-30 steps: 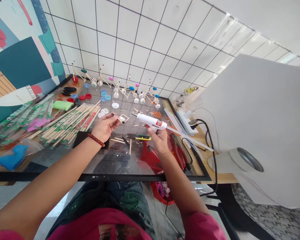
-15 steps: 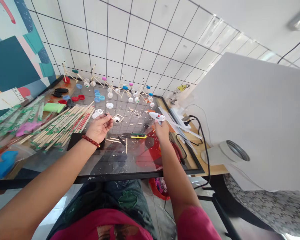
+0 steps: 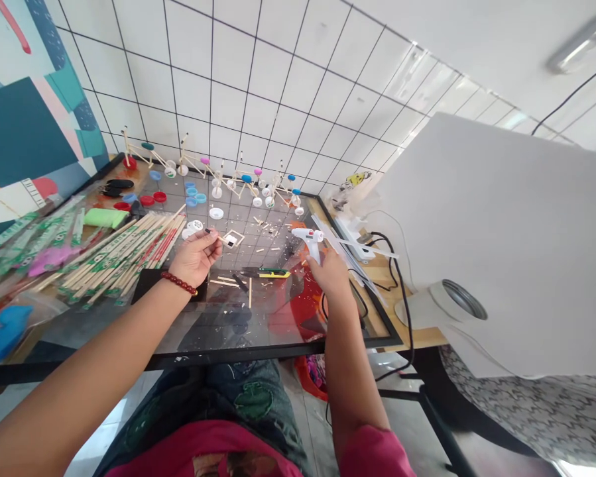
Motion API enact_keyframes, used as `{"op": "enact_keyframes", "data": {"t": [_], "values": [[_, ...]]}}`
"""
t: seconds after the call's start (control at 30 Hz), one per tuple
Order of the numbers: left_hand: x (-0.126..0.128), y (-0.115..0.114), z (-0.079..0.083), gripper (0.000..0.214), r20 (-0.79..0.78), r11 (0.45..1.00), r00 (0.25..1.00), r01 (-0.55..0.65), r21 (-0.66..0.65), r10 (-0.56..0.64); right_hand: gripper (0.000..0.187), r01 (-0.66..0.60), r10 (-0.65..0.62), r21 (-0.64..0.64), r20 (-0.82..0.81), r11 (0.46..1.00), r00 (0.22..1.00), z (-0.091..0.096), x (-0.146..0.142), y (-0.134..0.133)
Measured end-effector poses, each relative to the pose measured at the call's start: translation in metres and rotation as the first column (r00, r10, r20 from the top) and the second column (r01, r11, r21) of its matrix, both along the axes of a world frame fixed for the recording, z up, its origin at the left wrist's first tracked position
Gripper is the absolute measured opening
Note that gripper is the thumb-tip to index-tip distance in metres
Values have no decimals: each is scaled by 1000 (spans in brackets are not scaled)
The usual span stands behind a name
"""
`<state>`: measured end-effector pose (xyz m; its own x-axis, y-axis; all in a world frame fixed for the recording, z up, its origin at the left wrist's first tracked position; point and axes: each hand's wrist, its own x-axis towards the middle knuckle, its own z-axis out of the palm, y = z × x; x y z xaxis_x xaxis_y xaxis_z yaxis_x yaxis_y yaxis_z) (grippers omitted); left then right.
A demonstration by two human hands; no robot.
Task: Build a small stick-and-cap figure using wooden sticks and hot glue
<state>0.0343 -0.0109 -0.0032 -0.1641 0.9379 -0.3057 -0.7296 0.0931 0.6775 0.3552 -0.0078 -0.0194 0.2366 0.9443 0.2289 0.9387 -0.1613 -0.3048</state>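
My left hand [image 3: 195, 255], with a red bead bracelet at the wrist, pinches a small square frame of wooden sticks [image 3: 232, 238] above the glass table [image 3: 218, 324]. My right hand [image 3: 330, 271] grips the handle of a white hot glue gun [image 3: 308, 236], which stands on the table to the right of the frame with its nozzle pointing left. The two hands are well apart.
Bundles of wrapped chopsticks [image 3: 123, 255] lie at the left. Yellow-handled cutters [image 3: 268, 272] and loose stick pieces lie between my hands. Stick-and-bottle-cap bicycles [image 3: 250, 185] line the tiled wall. Coloured caps [image 3: 195, 195], a power strip [image 3: 357, 248] with black cord and a large white board [image 3: 496, 245] at right.
My right hand carried the glue gun away from the stick frame to the right and lowered it onto the table. My left hand kept hold of the frame.
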Motion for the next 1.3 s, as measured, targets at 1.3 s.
{"op": "enact_keyframes", "data": {"t": [1.3], "values": [[10, -8, -3, 26, -114, 993, 987, 114, 32, -110, 20, -479, 557, 306, -606, 823, 568, -18, -123, 10]]}}
